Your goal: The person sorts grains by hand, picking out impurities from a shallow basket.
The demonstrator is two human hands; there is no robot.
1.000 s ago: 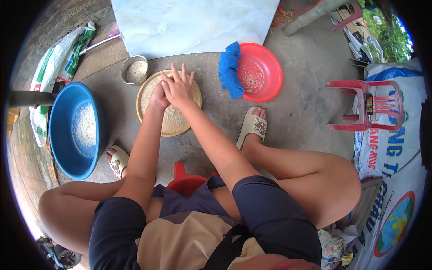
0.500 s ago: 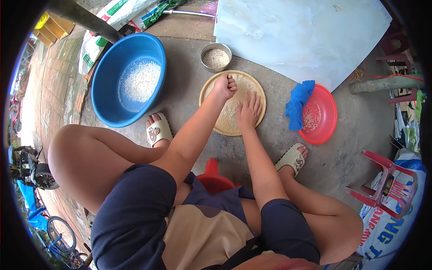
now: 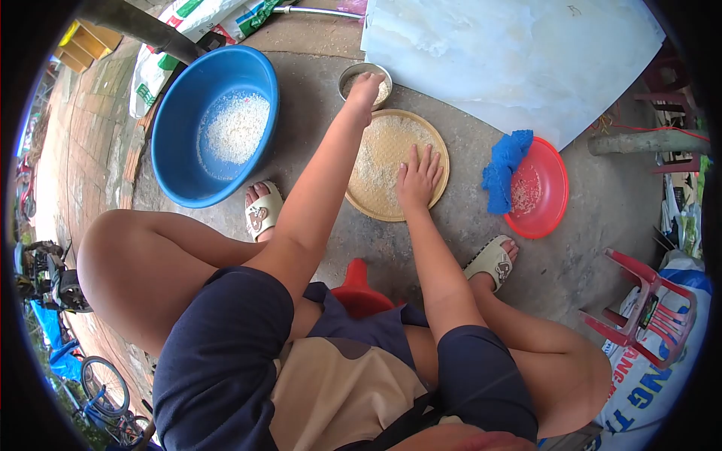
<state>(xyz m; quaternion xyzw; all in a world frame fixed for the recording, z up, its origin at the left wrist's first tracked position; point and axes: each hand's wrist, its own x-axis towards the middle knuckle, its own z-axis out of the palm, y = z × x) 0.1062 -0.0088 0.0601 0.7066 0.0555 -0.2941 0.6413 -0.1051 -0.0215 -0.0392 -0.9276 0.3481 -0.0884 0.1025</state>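
Observation:
A round woven tray (image 3: 374, 197) holding a thin layer of rice lies on the concrete in front of me. My right hand (image 3: 418, 175) rests flat on the tray's right side, fingers spread on the grains. My left hand (image 3: 365, 88) reaches past the tray's far edge over a small metal bowl (image 3: 350, 74) of rice, fingers bunched together; whether it holds grains I cannot tell. A large blue basin (image 3: 174, 143) with rice in its bottom stands to the left.
A red plastic basin (image 3: 543, 199) with some rice and a blue cloth (image 3: 504, 173) on its rim sits to the right. A pale marble slab (image 3: 511, 52) lies beyond. A red chair (image 3: 650, 316), printed sacks (image 3: 669, 376) and my sandalled feet (image 3: 263, 214) surround the tray.
My left hand lifted off the woven tray and moved forward over the metal bowl. My right hand stayed flat on the tray. The view swung left from a second ago.

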